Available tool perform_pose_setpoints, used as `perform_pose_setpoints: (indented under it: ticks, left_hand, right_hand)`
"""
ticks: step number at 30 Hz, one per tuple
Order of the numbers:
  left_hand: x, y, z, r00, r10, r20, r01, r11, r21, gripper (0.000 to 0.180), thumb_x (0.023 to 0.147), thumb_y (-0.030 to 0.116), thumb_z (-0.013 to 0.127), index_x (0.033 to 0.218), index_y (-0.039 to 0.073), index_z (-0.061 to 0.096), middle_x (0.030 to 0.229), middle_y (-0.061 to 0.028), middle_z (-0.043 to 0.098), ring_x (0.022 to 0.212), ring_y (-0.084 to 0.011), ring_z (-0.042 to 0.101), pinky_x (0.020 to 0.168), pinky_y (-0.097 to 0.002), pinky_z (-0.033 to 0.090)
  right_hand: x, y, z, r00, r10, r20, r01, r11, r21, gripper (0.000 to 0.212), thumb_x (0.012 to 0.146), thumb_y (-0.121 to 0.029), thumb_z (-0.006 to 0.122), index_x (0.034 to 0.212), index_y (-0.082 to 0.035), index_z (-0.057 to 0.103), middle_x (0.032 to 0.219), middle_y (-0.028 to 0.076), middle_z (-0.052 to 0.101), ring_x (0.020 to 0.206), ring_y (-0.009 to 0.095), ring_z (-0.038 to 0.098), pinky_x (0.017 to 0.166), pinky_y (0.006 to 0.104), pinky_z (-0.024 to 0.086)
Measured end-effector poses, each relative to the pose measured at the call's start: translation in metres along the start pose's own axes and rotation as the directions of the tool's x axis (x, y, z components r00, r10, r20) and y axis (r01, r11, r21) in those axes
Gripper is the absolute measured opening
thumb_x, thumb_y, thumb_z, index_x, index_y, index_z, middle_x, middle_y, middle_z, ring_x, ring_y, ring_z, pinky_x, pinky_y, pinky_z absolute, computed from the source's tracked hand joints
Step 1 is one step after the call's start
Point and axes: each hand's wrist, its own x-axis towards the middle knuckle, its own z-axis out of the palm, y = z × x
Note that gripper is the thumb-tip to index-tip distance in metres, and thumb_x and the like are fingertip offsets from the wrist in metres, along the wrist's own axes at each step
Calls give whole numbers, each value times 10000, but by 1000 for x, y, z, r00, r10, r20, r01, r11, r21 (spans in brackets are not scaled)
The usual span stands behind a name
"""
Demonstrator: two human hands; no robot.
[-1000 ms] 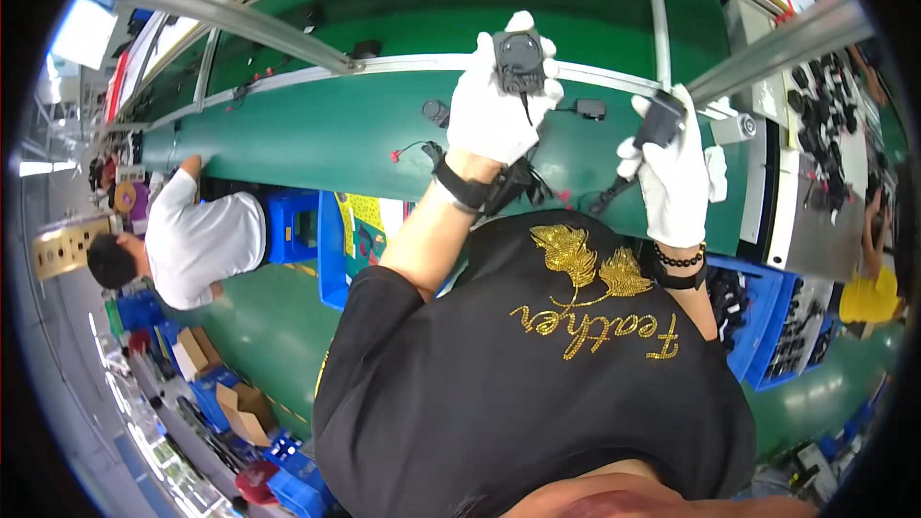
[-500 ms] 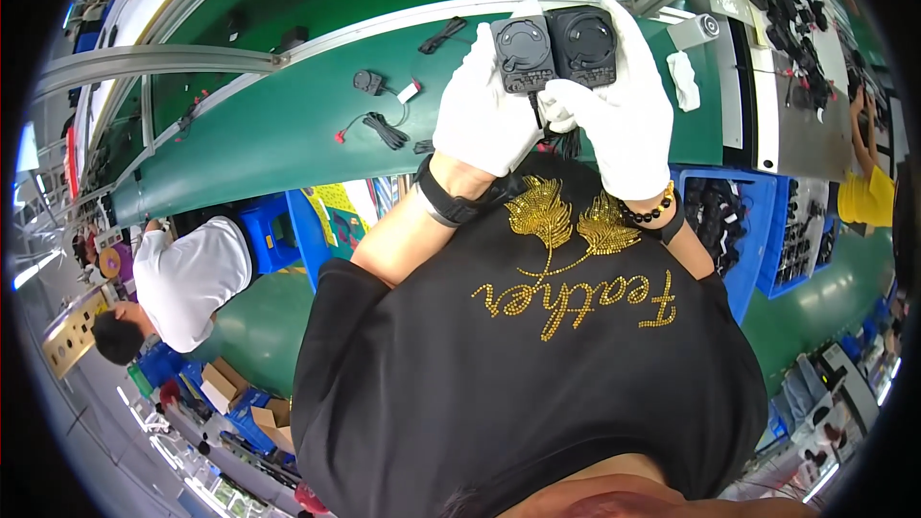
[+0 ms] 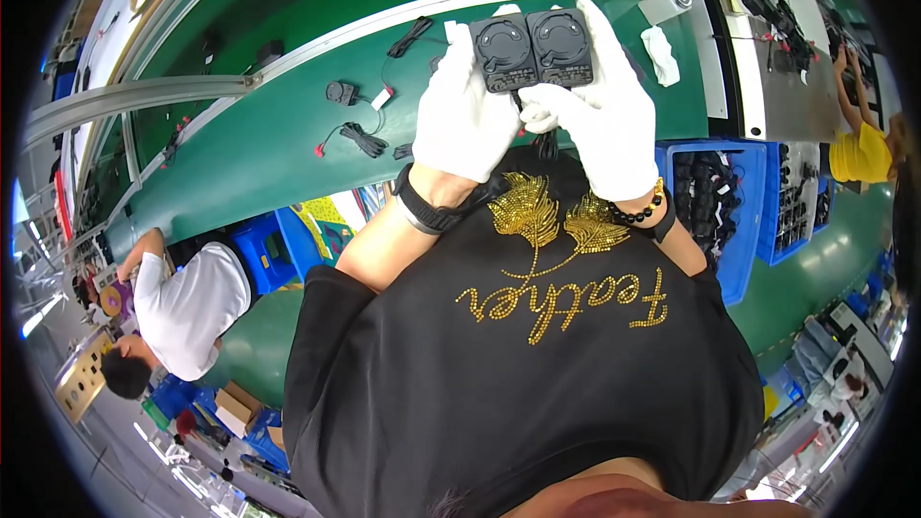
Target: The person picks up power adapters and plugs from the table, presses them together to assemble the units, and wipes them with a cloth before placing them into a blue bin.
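Note:
Two black power adapters are held up side by side over the green bench, their round recessed faces toward me. My left hand [image 3: 467, 115], in a white glove, is closed around the left adapter [image 3: 503, 50]. Wrapped round the right adapter [image 3: 563, 46] is my right hand [image 3: 606, 115], gloved too, with its fingers curled in below the pair. Black cable [image 3: 546, 144] hangs beneath the hands. On the bench to the left lie another small black adapter [image 3: 342, 92] and a coiled black cable [image 3: 365, 141] with a red end.
Farther back on the green bench [image 3: 259, 149] lies another coiled cable [image 3: 411, 36]. A crumpled white cloth [image 3: 660, 56] and a white cylinder-ended box [image 3: 666, 6] sit at right. Blue crates [image 3: 743, 259] of black parts stand beside me. A person in white [image 3: 197, 302] works at left.
The two adapters are now level and flush with each other; before, the right one sat slightly higher. The whole view has shifted a little. Both hands keep their hold.

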Motion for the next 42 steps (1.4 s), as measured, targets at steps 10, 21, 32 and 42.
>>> perform_pose_setpoints:
  ticks: [10,21,32,42]
  left_hand:
    - [-4,13,3,899,-144,414,415,-23,-910,413,960,286,464,1278,36,384,1117,-113,532,857,-222,543,726,-364,465]
    - [-7,16,10,970,-224,97,232,724,-650,677,691,-9,728,1285,30,405,1032,-86,560,790,-132,584,646,-243,505]
    - [-12,16,10,993,-117,5,98,800,-592,528,644,-10,764,1077,33,464,956,-81,589,804,-119,598,653,-234,510]
    - [-14,6,28,996,-32,87,48,979,-196,544,650,-48,745,1119,34,482,986,-81,580,780,-118,599,662,-230,509]
  right_hand:
    - [-10,-4,-9,993,102,61,-115,944,309,747,770,68,615,1410,11,234,973,106,615,702,117,618,627,222,506]
    - [-10,12,-6,989,-149,22,140,962,236,717,794,78,575,1414,-9,226,1230,136,457,1041,168,535,822,273,493]
    - [-5,24,-10,999,-33,22,12,786,618,774,745,98,584,1420,-36,230,1186,107,460,1016,162,524,884,290,457]
    - [5,37,-10,968,56,-243,54,905,423,571,715,18,689,1241,-44,476,1016,46,529,866,99,530,793,234,468]
